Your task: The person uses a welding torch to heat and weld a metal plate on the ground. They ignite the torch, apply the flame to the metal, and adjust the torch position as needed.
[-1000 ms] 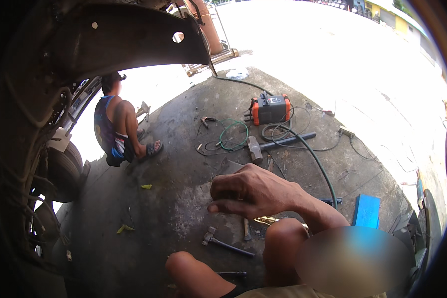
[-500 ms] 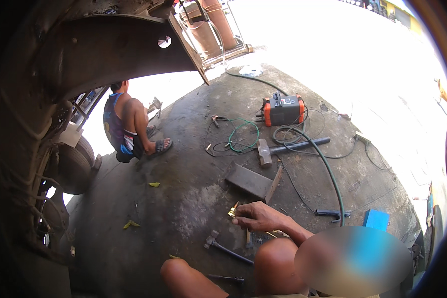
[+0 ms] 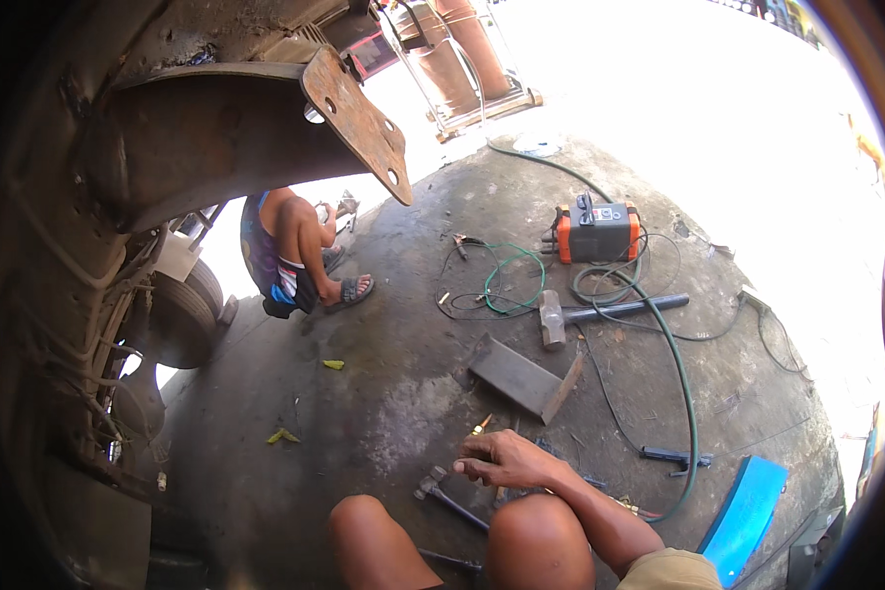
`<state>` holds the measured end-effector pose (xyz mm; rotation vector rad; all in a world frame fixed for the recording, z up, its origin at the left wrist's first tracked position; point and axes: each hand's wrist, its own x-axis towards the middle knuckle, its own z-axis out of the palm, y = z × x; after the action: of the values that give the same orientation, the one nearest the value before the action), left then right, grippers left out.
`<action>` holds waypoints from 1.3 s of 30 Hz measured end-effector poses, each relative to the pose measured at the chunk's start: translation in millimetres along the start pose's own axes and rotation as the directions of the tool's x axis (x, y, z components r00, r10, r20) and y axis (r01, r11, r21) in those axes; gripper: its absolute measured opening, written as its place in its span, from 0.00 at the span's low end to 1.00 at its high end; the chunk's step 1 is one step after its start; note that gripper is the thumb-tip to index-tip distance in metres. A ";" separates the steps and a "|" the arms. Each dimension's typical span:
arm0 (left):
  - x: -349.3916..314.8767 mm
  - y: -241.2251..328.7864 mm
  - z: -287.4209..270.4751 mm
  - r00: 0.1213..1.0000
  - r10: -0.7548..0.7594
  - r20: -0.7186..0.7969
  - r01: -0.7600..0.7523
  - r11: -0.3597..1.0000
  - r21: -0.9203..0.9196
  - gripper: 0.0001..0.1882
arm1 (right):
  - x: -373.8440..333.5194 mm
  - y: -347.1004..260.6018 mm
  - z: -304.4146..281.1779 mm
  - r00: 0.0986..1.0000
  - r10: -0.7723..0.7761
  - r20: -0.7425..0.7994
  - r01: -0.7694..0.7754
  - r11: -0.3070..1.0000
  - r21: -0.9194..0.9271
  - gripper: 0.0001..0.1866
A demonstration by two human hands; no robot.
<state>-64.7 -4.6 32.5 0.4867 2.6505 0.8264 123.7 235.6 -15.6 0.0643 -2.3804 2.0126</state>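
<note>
My right hand (image 3: 501, 458) hangs over my right knee, its fingers bent and closed around what appears to be a brass-coloured cutting torch. The torch's copper tip (image 3: 482, 424) shows beyond the knuckles, and its brass fittings (image 3: 623, 503) lie along the forearm. Most of its middle is hidden behind hand and arm. Below the fingers, a small hammer (image 3: 441, 486) rests on the ground, with its handle running toward my knees. A bent steel plate (image 3: 517, 380) lies just past the hand. My left hand is out of view.
A sledgehammer (image 3: 553, 321) and an orange-and-black welding machine (image 3: 598, 232) with coiled cables sit farther off. A blue object (image 3: 747, 516) stands at lower right. Overhead left hangs a rusty vehicle frame (image 3: 236, 128). A person (image 3: 290, 251) squats beside a tyre (image 3: 184, 324). Gas cylinders (image 3: 438, 64) stand behind.
The view has swung, so the ground and tools sit farther right and lower. Relative to the bent plate, my right hand has dropped nearer my knee and the small hammer.
</note>
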 end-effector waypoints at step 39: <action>-20.7 12.0 9.1 0.998 -0.051 -0.042 0.053 0.997 0.049 0.23 | -173.8 205.4 60.6 0.797 0.328 -0.507 -0.591 0.599 -0.541 0.24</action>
<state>-40.0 0.6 36.6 0.4152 2.7151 0.7634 288.3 212.8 -235.7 -0.9611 -2.8711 0.9345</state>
